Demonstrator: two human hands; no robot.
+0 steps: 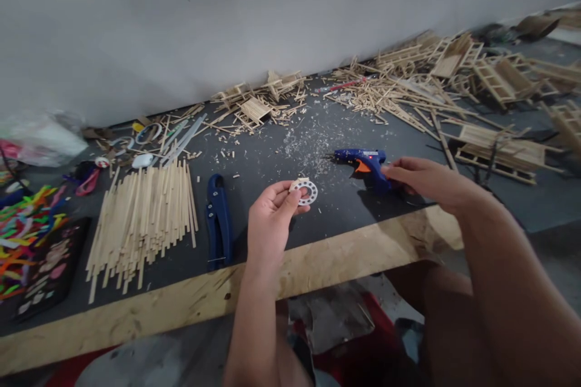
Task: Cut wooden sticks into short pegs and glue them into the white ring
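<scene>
My left hand (276, 205) pinches a white flat ring (309, 192) between thumb and fingers, above the front part of the dark tabletop. Dark round spots or holes run around the ring, and a small pale wooden piece (299, 181) shows at its upper edge. To the right, the fingers of my right hand (417, 178) close on the handle end of a blue glue gun (363, 157) with an orange trigger. Its nozzle points left and a small red light glows on its body. Part of the right hand's grip is hidden behind the hand.
A blue cutter (219, 221) and a spread of thin wooden sticks (145, 217) lie left of my hands. Colourful strips (27, 236) and a dark phone-like slab (54, 266) are farther left. Stick offcuts (385, 97) and small wooden models (503, 145) cover the back and right.
</scene>
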